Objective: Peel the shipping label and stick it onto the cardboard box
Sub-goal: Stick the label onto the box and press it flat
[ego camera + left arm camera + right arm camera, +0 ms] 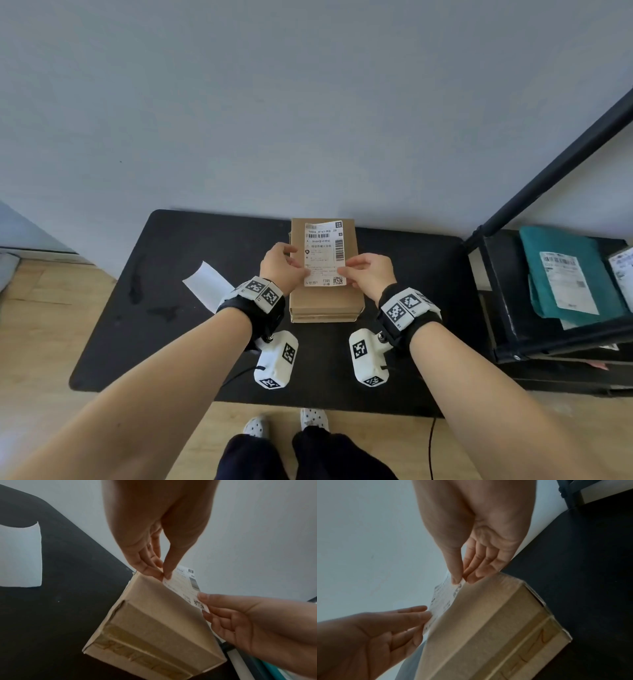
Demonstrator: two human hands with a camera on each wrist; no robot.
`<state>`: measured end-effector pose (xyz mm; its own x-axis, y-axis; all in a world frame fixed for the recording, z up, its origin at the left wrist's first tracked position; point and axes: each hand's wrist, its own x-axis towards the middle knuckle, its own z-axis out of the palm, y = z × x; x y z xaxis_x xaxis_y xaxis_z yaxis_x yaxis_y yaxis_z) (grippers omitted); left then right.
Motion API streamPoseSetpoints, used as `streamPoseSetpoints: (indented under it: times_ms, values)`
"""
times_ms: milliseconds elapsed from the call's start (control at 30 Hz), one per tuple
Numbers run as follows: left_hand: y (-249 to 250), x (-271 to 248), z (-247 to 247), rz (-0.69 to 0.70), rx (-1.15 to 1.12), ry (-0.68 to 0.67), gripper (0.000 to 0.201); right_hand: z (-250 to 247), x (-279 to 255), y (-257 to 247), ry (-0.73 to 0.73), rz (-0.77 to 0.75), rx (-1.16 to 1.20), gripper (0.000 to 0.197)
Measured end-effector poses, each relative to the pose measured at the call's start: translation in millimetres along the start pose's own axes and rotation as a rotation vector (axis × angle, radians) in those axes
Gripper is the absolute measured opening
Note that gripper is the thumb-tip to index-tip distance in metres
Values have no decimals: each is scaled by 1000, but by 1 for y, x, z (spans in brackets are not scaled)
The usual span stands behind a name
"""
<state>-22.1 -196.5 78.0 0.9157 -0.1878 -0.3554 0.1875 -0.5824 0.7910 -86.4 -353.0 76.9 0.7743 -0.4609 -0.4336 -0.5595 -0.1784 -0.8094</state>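
Cardboard box [325,274] sits mid-table on the black table [171,308]. I see the shipping label [323,253] held just above its top face, between both hands. Left hand [282,267] pinches the label's 9 o'clock edge, right hand [368,274] pinches the 3 o'clock edge. White backing sheet [205,284] lies at 9 o'clock, well apart from the box.

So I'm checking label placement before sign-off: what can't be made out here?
- Head view: shipping label text is too small to read.
- Wrist views: whether the label touches the cardboard box is unclear, seen edge-on.
- Head view: left hand hides the label's edge.
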Motion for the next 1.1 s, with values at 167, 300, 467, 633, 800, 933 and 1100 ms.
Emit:
streamPoseSetpoints:
  times_ms: [167, 300, 467, 633, 800, 933, 1100]
  values:
    - [-6, -1, 11, -25, 39, 72, 43, 8, 6, 7, 29, -25, -75, 23]
    - [-5, 0, 16, -35, 49, 110, 40, 9, 7, 5, 45, -35, -158, 21]
    - [-4, -1, 18, -24, 72, 110, 33, 10, 7, 4, 74, -49, -225, 25]
    - [-3, 1, 19, -17, 110, 88, 28, 11, 8, 1, 82, -45, -279, 26]
    - [-2, 2, 22, 9, 157, 94, 28, 13, 9, 2, 84, -73, -351, 26]
    - [-1, 4, 22, 17, 237, 84, 25, 13, 10, 0, 79, -88, -438, 26]
    - [-7, 2, 10, 77, 342, 53, 30, 5, 11, 2, 73, -137, -533, 36]
